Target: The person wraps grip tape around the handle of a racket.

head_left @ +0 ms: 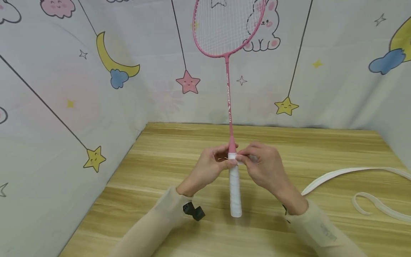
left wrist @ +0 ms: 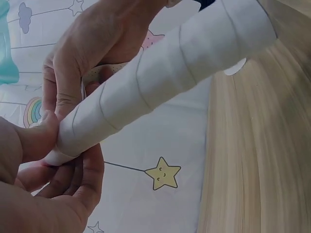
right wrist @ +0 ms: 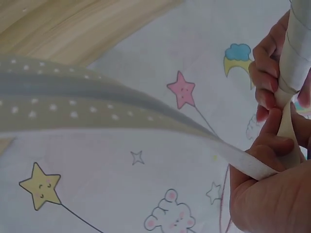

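The racket [head_left: 229, 100] is above the table [head_left: 167, 157], its white handle [head_left: 235, 189] towards the person and its pink shaft and strings pointing away; whether the handle's butt touches the wood, I cannot tell. The left hand [head_left: 207, 166] has a narrow hold on the upper end of the handle, thumb on the near side and fingers round behind, just below the pink cone. The right hand [head_left: 264, 166], right beside it, pinches the white tape [right wrist: 116, 102], which runs out of the fist as a long loose strip, dotted on one face.

The racket looks light and stiff, long enough that its head may swing if held only near the cone, so a firm hold on the handle seems best. The thin shaft and the strings look like the parts to spare from squeezing. The handle, wound in overlapping turns, should feel slightly cushioned and not very slippery. The tape looks soft, light and bendy, liable to twist or crease; it is best taken close to where it meets the handle, flat between thumb and forefinger, with even, gentle tension, since a hard pull could stretch it
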A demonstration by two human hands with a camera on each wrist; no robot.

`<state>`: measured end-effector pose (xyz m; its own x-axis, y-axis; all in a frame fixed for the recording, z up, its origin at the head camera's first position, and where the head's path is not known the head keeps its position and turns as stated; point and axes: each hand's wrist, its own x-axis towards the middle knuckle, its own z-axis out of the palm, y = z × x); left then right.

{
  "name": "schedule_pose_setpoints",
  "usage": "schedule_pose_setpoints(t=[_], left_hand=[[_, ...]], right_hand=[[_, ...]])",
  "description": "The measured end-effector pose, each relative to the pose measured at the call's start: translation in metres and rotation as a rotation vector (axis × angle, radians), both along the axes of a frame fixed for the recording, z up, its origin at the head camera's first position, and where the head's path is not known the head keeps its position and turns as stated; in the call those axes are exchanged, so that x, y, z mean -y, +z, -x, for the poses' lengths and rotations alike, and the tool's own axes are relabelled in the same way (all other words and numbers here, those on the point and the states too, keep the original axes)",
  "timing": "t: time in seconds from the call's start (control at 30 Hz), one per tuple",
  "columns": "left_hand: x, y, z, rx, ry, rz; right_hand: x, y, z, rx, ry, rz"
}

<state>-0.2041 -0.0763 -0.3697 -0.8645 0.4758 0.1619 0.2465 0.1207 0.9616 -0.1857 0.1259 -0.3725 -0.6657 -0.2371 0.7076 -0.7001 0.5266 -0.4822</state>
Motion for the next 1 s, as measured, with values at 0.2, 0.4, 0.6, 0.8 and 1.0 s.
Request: schedule_pose_setpoints(t=[0.2,0.4,0.6,0.8,1.0], left_hand=[[-0.002,0.000,0.001,0.073,-0.019,-0.088],[-0.001,0.001,0.000,0.073,-0.042,-0.092],[0.000,-0.001,0.004,0.088,-0.105,-0.096],[0.002,0.000,0.005,0.107,-0.135,-0.114],[0.003,0.000,0.007,0.086,-0.149,-0.089]], right_hand=[[-0.009,0.008,0.000,0.061,0.124,-0.008],[-0.019,0.017,-0.001,0.194,0.217,-0.064],[-0.016,0.019,-0.004,0.339,0.200,-0.058],[-0.012,0.016,-0.005,0.411,0.159,-0.019],[-0.012,0.017,-0.010,0.468,0.089,-0.010]])
